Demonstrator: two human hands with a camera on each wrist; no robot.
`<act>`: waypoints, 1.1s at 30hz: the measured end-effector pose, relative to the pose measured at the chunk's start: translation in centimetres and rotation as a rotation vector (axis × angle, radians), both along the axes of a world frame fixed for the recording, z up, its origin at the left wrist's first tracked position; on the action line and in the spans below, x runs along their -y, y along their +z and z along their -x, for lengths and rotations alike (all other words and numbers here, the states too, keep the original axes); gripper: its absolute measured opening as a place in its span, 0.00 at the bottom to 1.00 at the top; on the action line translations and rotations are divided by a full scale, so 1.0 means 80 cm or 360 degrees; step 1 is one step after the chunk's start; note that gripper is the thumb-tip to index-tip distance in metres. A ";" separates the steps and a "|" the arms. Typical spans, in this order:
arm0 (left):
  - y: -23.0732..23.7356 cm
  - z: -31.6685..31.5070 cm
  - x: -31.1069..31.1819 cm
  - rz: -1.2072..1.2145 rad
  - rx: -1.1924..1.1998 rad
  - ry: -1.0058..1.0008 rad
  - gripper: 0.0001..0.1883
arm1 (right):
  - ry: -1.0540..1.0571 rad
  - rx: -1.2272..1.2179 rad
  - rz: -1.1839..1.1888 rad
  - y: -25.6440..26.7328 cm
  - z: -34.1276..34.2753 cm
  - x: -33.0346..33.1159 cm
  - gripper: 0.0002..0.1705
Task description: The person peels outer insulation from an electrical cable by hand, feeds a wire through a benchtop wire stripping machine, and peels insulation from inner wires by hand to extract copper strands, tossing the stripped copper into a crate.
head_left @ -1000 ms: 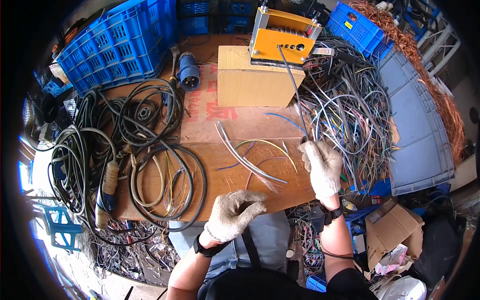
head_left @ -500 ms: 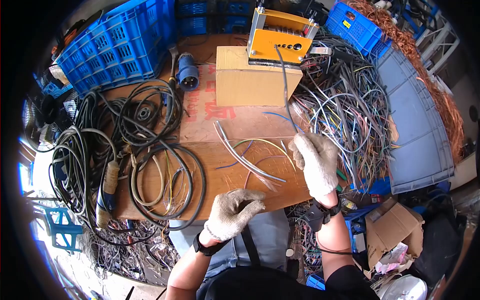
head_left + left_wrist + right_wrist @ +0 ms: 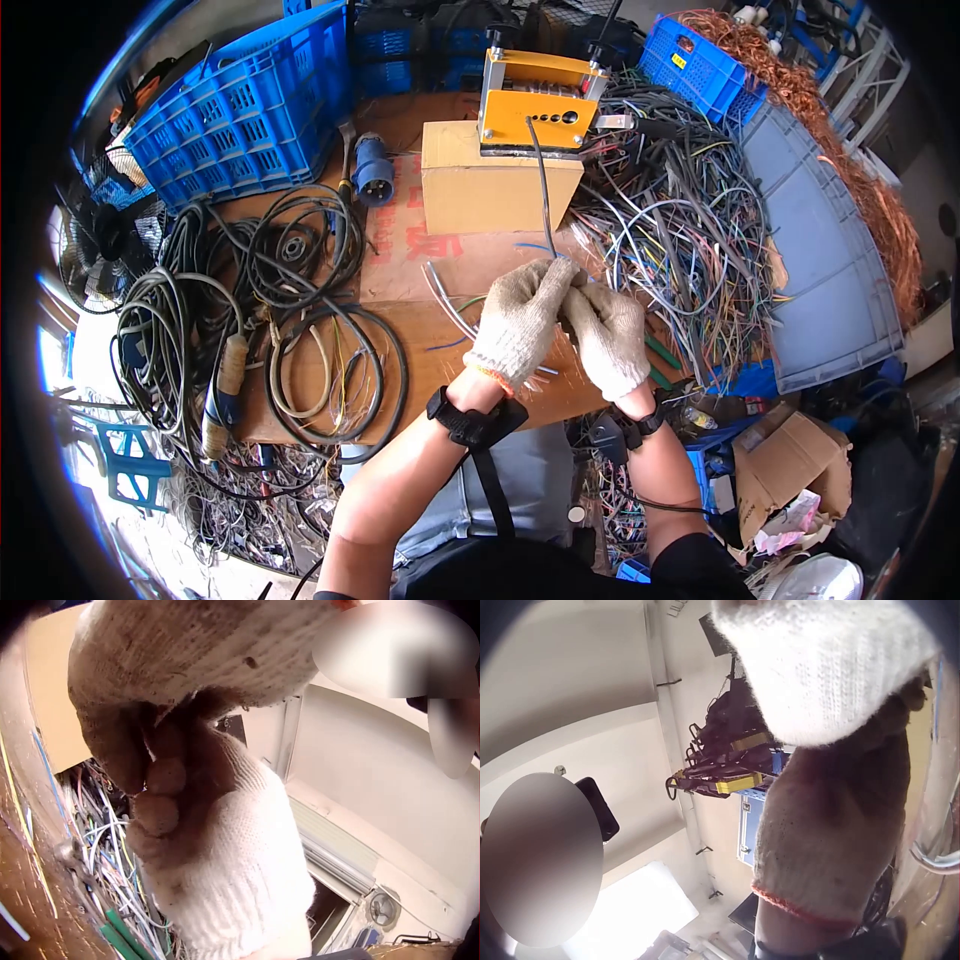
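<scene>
Wooden bench [image 3: 435,375], centre of frame: work underway, judged partway through overall.

Largest stocks first. Loose wire heap [image 3: 690,230], right of centre: mixed colours, tangled. Blue crate [image 3: 240,110], upper left: contents not readable from this angle. Bare copper wire [image 3: 890,230], upper right to right edge: a long bank, presumably output already stripped. Coiled cables [image 3: 185,250], left: sheaths apparently on, so judged not yet processed.

Pale box [image 3: 490,190], upper centre, carries the yellow wire-stripping machine [image 3: 510,115]. Its front plate has a row of holes; the black cable [image 3: 545,195] runs from one of them down to the gloves. Read as: cable entered or lodged at the hole, outer length left to deal with. Length inside the machine: cannot tell.

Left hand [image 3: 518,320] and right hand [image 3: 612,335], centre: gloved, close together, fingers curled, both seemingly pinching the cable's near end. Exact grip hidden between the gloves.

Smallest: pale cut strand [image 3: 441,292], lying left of the gloves, apart from the cable.
</scene>
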State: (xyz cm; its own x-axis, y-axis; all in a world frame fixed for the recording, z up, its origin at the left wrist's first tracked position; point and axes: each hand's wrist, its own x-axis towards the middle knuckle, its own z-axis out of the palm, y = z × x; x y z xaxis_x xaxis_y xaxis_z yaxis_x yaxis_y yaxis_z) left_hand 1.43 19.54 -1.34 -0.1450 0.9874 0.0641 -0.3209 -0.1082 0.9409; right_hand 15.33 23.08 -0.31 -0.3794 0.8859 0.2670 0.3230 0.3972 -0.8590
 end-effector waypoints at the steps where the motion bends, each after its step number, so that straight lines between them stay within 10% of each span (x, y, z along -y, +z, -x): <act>1: 0.004 -0.002 0.001 0.0018 0.0014 0.0022 0.17 | 0.0000 -0.0007 0.0000 0.001 -0.001 -0.001 0.11; 6: 0.012 -0.003 0.003 0.0089 -0.0157 0.0099 0.18 | 0.0170 0.0161 -0.0004 0.024 -0.033 -0.036 0.23; 12: 0.012 -0.002 0.008 0.0263 -0.0017 0.0040 0.19 | -0.0190 -0.1187 0.0537 0.107 -0.014 -0.171 0.20; 14: 0.015 -0.003 0.010 0.0247 0.0034 0.0047 0.19 | 0.0189 -0.1412 0.0739 0.113 -0.011 -0.207 0.19; 22: 0.049 0.011 0.020 0.0138 0.0089 0.0003 0.17 | 0.0387 -0.1543 0.0530 0.118 0.019 -0.258 0.04; 33: 0.086 0.016 0.039 0.0073 0.0800 0.0065 0.18 | 0.0082 -0.1195 0.0491 0.138 0.053 -0.301 0.12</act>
